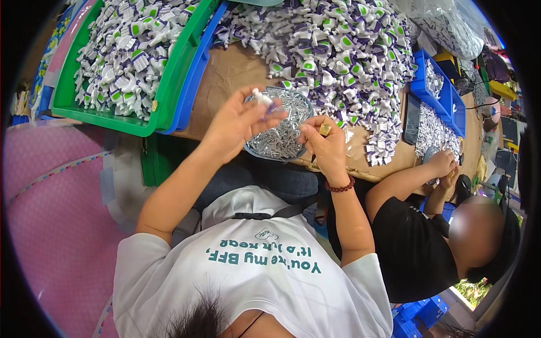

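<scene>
In the head view, our left hand (234, 125) holds one white and purple piece (262, 99) up over the bowl (251, 151), pinched between thumb and fingers, its white tip poking up above the grip. The bowl is full of silver metal bits (282, 138). Our right hand (328, 147) is at the bowl's right side, thumb and forefinger drawn nearly together; we cannot tell whether a bit sits between them. Something small and gold (325, 129) shows at its fingers, too small to make out.

To handle this well, we judge that a light but steady pinch suits the piece: it looks like smooth plastic and could twist if gripped at one edge. Both hands are best held low over the bowl, so a dropped bit lands among the others and not on the table (222, 79). The right fingertips do best to take a single bit, since the bits lie crossed and may tangle. Turning the piece so its near side faces us would help, as our own fingers partly hide it.

More such pieces lie in the pile (332, 56) beyond the bowl and in the green tray (152, 128) at our left, so sleeves and elbows want care there.
</scene>
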The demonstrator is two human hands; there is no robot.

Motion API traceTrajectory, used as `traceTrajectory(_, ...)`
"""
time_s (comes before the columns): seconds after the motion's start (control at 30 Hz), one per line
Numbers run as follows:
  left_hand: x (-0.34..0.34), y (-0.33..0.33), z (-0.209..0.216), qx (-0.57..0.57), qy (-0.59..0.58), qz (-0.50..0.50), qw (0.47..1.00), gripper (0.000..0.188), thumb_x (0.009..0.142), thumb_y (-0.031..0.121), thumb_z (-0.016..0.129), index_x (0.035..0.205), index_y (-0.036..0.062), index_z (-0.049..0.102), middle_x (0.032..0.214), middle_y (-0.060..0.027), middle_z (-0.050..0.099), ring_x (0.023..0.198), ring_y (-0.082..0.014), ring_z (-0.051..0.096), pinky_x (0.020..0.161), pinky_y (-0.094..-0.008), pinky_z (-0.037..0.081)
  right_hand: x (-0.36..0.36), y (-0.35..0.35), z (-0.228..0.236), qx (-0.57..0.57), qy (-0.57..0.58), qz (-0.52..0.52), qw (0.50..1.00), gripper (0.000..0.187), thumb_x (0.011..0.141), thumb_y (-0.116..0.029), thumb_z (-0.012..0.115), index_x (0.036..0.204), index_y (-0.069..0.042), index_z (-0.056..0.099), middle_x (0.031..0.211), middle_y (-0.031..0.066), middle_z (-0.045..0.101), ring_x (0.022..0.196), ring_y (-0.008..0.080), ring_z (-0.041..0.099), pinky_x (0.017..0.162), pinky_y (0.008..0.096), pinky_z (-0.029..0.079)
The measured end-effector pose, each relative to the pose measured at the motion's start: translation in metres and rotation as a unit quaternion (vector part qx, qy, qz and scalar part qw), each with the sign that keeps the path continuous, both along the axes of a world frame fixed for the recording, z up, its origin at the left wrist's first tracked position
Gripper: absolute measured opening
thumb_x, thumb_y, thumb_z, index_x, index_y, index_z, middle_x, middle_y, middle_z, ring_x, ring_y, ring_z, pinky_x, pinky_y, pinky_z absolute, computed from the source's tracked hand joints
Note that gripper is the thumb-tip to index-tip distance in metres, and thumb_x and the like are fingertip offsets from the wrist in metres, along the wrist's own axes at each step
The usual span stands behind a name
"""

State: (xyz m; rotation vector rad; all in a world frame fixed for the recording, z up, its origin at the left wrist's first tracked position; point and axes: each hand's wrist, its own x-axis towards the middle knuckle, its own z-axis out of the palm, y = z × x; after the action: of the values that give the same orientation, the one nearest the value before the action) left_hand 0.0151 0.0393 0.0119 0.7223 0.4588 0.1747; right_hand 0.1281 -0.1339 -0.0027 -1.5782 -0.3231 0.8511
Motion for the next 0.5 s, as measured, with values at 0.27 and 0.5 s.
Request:
traceTrajectory(0.27, -0.01, -0.026, -0.015, -0.009, -0.01, -0.034, 0.999, 0.021, 0.087, 0.003, 0.053, 0.108, 0.0064, 0.048, 0.106, -0.0065, 0.057, 0.09, -0.0103, 0.055, 0.08, -0.0212, 0.046, -0.019, 0.004, 0.028, 0.025, 0.003, 0.045, 0.999, 0.018, 0.084, -0.002, 0.056, 0.1, 0.005, 0.059, 0.078, 0.0052, 0.063, 0.064, 0.0076, 0.057, 0.055, 0.0182, 0.044)
traceTrajectory(0.5, -0.01, -0.033, -0.002, 0.011, 0.025, -0.033, 0.999, 0.027, 0.085, 0.008, 0.059, 0.111, 0.0031, 0.053, 0.095, -0.0042, 0.059, 0.082, -0.008, 0.057, 0.073, -0.0208, 0.049, -0.031, 0.002, 0.025, -0.009, -0.086, 0.01, 0.996, 0.01, 0.083, -0.003, 0.058, 0.091, 0.0, 0.064, 0.074, 0.0029, 0.063, 0.058, 0.0067, 0.055, 0.052, 0.0187, 0.043)
